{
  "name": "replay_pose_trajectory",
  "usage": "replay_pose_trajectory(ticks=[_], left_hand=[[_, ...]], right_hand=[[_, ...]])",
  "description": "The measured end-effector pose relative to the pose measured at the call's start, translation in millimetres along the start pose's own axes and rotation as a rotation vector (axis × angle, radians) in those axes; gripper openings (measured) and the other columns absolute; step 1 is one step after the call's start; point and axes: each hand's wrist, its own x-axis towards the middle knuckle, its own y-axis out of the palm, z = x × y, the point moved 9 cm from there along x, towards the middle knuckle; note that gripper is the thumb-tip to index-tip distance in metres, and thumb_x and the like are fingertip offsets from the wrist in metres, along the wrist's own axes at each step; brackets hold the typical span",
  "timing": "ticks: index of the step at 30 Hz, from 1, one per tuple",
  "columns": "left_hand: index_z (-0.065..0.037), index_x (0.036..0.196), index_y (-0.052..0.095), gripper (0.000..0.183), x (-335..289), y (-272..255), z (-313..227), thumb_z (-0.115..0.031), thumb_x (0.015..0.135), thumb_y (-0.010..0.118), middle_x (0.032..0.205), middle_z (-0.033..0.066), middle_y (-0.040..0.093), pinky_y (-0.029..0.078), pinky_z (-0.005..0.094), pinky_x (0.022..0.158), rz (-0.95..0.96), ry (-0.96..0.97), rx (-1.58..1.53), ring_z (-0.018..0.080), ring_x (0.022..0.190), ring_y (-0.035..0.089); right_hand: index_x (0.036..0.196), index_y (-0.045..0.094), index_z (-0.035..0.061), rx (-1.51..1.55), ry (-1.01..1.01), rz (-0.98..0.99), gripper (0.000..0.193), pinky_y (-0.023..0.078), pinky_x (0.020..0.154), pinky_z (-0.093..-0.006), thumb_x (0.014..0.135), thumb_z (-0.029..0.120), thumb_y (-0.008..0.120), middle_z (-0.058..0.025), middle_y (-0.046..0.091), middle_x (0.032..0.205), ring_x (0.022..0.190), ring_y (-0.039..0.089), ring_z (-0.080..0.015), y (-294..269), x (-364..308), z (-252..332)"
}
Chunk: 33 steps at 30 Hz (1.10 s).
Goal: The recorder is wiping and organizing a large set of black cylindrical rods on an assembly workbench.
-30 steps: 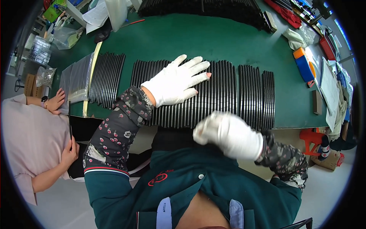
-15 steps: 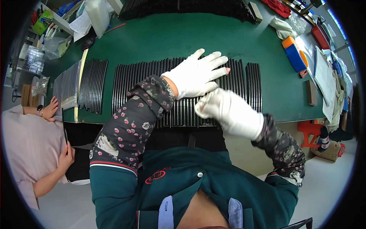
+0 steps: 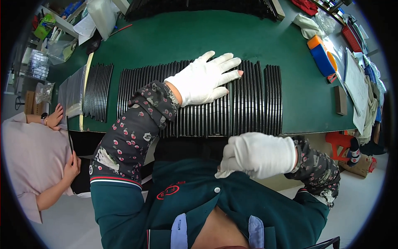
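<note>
A long row of slim black rods (image 3: 248, 99) lies side by side on the green table (image 3: 166, 39), with their near ends at its front edge. My left hand (image 3: 205, 81), in a white glove with bare tips on some fingers, lies flat across the rods, fingers spread. In front of the table edge, close to my shirt, my right hand (image 3: 259, 155) is closed in its white glove. Whatever it may hold is hidden by its fingers. Beyond a narrow gap, a smaller group of black rods (image 3: 273, 99) lies right of the main row.
More black rods (image 3: 98, 91) and clear plastic sleeves (image 3: 74, 93) lie at left, beside a co-worker's hand (image 3: 55, 117). A large black bundle (image 3: 199, 6) sits at the back. At right are a blue and orange tool (image 3: 322, 58) and a dark block (image 3: 340, 101).
My right hand has drawn back from the rods toward my body and stays closed. My left hand remains flat on the row, slightly farther left in view.
</note>
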Motion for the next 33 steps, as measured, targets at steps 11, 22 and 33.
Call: replay_pose_trajectory(ticks=[11, 22, 33], left_hand=[[-0.010, 0.141, 0.044, 0.061, -0.7, 0.5, 1.0, -0.030, 0.087, 0.062, 0.153, 0.0135, 0.033, 0.027, 0.0514, 0.115, 0.023, -0.009, 0.006, 0.0302, 0.143, 0.030], [-0.008, 0.139, 0.046, 0.060, 46.4, -12.2, -25.4, -0.033, 0.086, 0.064, 0.150, 0.0131, 0.036, 0.029, 0.0529, 0.113, -0.124, 0.099, -0.054, 0.0303, 0.142, 0.031], [-0.013, 0.141, 0.045, 0.057, 69.4, 8.3, -39.8, -0.035, 0.089, 0.058, 0.152, 0.0116, 0.036, 0.028, 0.0522, 0.114, -0.026, 0.110, -0.042, 0.0292, 0.141, 0.033]], right_hand=[[0.098, 0.066, 0.0071, 0.085, 0.049, -0.012, 0.021, 0.053, 0.075, -0.0377, 0.078, 0.001, 0.061, -0.0103, 0.063, 0.091, 0.087, 0.062, -0.0301, -16.7, -21.3, -1.5], [0.102, 0.065, 0.0071, -0.217, 0.330, -0.502, 0.026, 0.049, 0.077, -0.0392, 0.077, 0.003, 0.068, -0.0099, 0.061, 0.095, 0.086, 0.058, -0.0315, -101.6, -84.3, -28.2], [0.102, 0.066, 0.0088, 0.041, 0.056, 0.009, 0.028, 0.053, 0.073, -0.0373, 0.075, 0.003, 0.064, -0.0074, 0.064, 0.088, 0.090, 0.064, -0.0284, -17.9, -35.7, -4.9]])
